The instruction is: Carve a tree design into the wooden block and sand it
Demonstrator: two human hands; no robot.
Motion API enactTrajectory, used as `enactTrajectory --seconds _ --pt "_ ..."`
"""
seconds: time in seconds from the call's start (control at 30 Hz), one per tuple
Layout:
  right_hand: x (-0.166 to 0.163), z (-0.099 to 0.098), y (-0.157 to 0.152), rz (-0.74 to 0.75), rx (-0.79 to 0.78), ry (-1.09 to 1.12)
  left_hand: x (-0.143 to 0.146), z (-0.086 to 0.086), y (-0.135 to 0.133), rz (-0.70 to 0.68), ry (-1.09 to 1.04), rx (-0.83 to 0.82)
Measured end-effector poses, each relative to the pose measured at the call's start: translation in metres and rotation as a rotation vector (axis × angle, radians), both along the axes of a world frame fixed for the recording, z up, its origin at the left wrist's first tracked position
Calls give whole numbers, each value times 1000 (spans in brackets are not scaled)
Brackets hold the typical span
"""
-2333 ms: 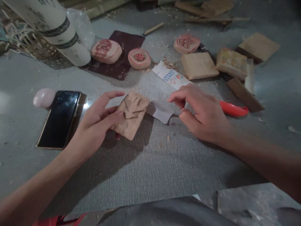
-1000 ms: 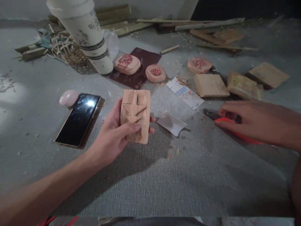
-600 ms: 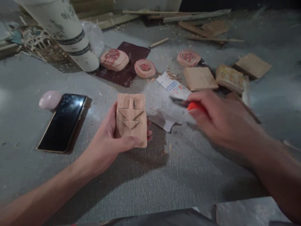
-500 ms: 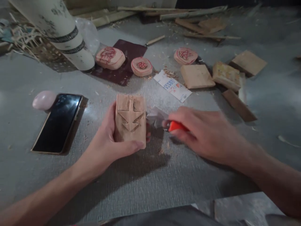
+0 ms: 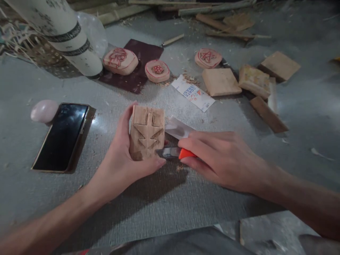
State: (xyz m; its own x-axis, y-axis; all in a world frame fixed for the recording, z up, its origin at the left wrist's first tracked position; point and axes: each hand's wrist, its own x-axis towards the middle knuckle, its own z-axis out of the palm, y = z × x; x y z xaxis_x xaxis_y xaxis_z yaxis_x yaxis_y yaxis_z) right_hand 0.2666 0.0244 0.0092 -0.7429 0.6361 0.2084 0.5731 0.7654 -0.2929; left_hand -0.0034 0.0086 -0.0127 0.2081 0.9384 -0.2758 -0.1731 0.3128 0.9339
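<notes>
A rectangular wooden block (image 5: 147,136) with a raised downward arrow shape carved in its face is gripped upright by my left hand (image 5: 119,159). My thumb lies across its lower edge and the fingers go behind it. In my right hand (image 5: 220,159) is an orange-handled cutter knife (image 5: 186,153), its metal front end at the block's lower right side; motion blur hides whether it touches. A pale flat strip (image 5: 179,128) shows just above the knife, between block and right hand. Whether my right fingers also hold this strip, I cannot tell.
Left lie a phone (image 5: 62,138) and a pink egg-shaped object (image 5: 44,111). Behind are several carved pieces with red lines, a dark sheet (image 5: 134,81), a printed card (image 5: 193,93), wood blocks (image 5: 221,82) and a white cylinder (image 5: 82,63). Wood strips (image 5: 220,10) lie at the back.
My right hand has moved slightly left and down, bringing the knife's front end to the block's lower right. The pale strip shows more clearly. The left hand keeps its hold on the block.
</notes>
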Motion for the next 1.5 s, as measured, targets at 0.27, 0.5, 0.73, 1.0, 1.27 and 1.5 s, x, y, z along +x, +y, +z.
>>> enactTrajectory --seconds 0.27,0.5,0.73,1.0,1.27,1.5 --pt "-1 -1 -1 8 1 4 3 1 -2 -21 33 23" --pt "-2 -1 -4 -22 -3 5 4 1 0 -5 80 70" --pt "-3 -1 -7 -37 7 4 5 -1 0 28 221 157" --pt "-7 -1 -14 -63 52 24 5 4 1 24 177 120" --pt "-10 0 -17 -77 86 22 8 6 2 19 117 46" --pt "-12 3 -19 -84 135 8 9 6 1 19 106 55"
